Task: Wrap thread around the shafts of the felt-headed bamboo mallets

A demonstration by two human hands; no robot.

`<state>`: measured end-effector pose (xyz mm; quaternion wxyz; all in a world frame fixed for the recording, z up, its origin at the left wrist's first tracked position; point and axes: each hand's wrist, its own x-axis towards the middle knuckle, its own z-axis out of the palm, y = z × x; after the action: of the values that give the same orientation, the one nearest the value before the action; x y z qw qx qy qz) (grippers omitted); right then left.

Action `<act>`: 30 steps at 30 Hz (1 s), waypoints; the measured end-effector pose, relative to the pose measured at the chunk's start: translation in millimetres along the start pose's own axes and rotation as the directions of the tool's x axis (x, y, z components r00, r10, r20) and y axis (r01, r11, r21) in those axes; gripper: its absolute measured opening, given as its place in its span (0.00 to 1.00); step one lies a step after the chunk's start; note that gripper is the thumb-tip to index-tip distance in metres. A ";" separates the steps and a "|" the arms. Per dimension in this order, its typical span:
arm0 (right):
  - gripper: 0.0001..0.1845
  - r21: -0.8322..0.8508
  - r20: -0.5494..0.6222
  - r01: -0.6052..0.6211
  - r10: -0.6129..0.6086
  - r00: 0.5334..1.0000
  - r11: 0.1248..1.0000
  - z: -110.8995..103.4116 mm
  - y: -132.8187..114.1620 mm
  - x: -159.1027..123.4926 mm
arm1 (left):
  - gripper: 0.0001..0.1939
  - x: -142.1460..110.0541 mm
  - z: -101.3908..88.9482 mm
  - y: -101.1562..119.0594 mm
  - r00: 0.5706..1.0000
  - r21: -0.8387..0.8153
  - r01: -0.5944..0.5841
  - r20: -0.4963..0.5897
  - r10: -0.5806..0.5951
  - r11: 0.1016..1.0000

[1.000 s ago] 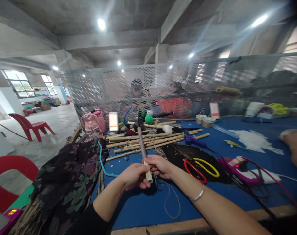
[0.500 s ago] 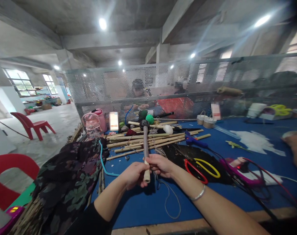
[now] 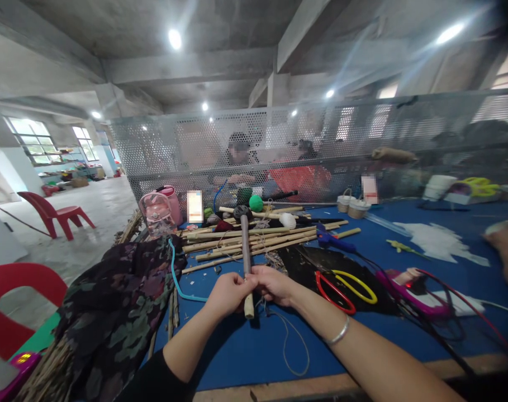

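Between my two hands is a bamboo stick [image 3: 246, 245], partly wrapped in grey, with a dark rounded bundle at its far end and its bare pale end toward me. My left hand [image 3: 228, 296] is closed around the stick near that bare end, thumb on top. Just beside it my right hand [image 3: 274, 283] pinches the stick from the right; its fingertips are partly hidden. A thin grey cord [image 3: 285, 340] trails from under my right hand and loops on the blue table [image 3: 232, 357].
Several bamboo sticks [image 3: 274, 240] lie across the table beyond my hands. Red-and-yellow-handled scissors [image 3: 346, 290] rest on dark cloth, near a blue glue gun [image 3: 333, 239]. Patterned fabric [image 3: 123, 312] covers the left side. Behind the perforated screen [image 3: 174, 151] people sit.
My left hand has slid up the stick, closer to my right hand, showing more of the bare end. The stick's far end has shifted slightly left.
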<state>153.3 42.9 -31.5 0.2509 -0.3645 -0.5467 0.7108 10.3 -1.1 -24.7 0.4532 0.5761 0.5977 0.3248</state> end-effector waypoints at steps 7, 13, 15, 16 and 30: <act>0.17 0.062 0.012 -0.048 0.047 0.999 0.997 -0.1 -2.1 -1.4 | 0.22 0.1 -2.3 1.7 1.000 -0.006 -0.014 -0.015 0.013 1.000; 0.15 0.079 0.037 -0.069 0.066 0.997 0.994 -2.7 -4.5 -2.3 | 0.19 1.1 -3.6 -1.9 0.995 0.106 -0.097 -0.007 0.099 0.990; 0.14 0.077 0.043 -0.074 0.071 0.997 0.994 -3.7 -4.7 -2.3 | 0.20 1.1 -7.8 -1.8 0.984 0.137 -0.177 0.045 0.173 0.975; 0.14 0.079 0.045 -0.081 0.077 0.996 0.994 -4.0 -4.8 -2.4 | 0.19 1.1 -10.6 -1.6 0.975 0.153 -0.219 0.075 0.210 0.964; 0.10 0.099 0.066 -0.089 0.083 0.994 0.991 -5.5 -5.2 -4.6 | 0.10 7.4 -28.3 -2.6 0.898 0.451 -0.422 0.091 0.430 0.786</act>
<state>160.2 44.1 -26.2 0.2216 -0.3524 -0.5009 0.7588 -16.1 9.7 -17.6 0.2140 0.7838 0.5153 0.2725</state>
